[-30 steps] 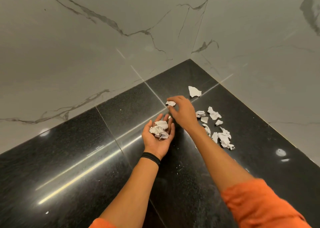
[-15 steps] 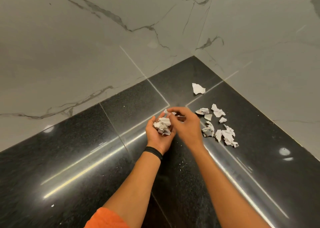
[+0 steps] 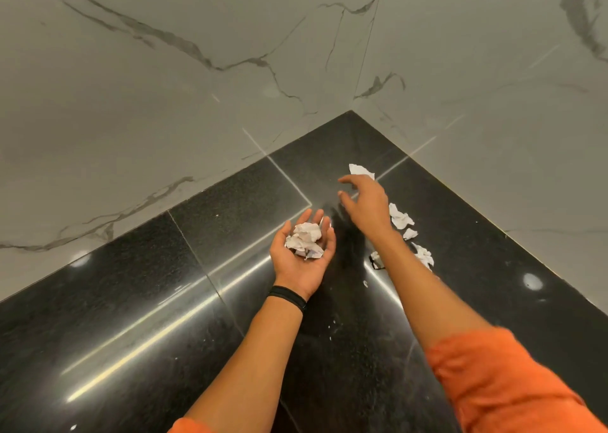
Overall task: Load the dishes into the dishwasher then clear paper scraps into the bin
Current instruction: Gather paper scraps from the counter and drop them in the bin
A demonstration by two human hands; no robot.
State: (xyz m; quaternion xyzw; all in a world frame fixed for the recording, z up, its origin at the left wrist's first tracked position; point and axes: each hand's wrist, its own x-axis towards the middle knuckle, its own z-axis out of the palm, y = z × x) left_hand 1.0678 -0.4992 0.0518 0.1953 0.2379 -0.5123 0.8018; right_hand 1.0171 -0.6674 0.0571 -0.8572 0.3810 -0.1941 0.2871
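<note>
Your black surface [image 3: 131,301] was glossy speckled stone mirroring the lights, the walls [image 3: 164,103] were smooth grey veined marble with a soft sheen, your paper scraps [image 3: 306,238] looked crumpled matt white, your sleeve [image 3: 510,383] creased orange cloth, your wristband [image 3: 286,296] matt black

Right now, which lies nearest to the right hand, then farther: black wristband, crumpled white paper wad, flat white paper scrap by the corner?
1. Flat white paper scrap, just beyond the right hand.
2. Crumpled white paper wad, in the left hand.
3. Black wristband, on the left wrist.
</note>
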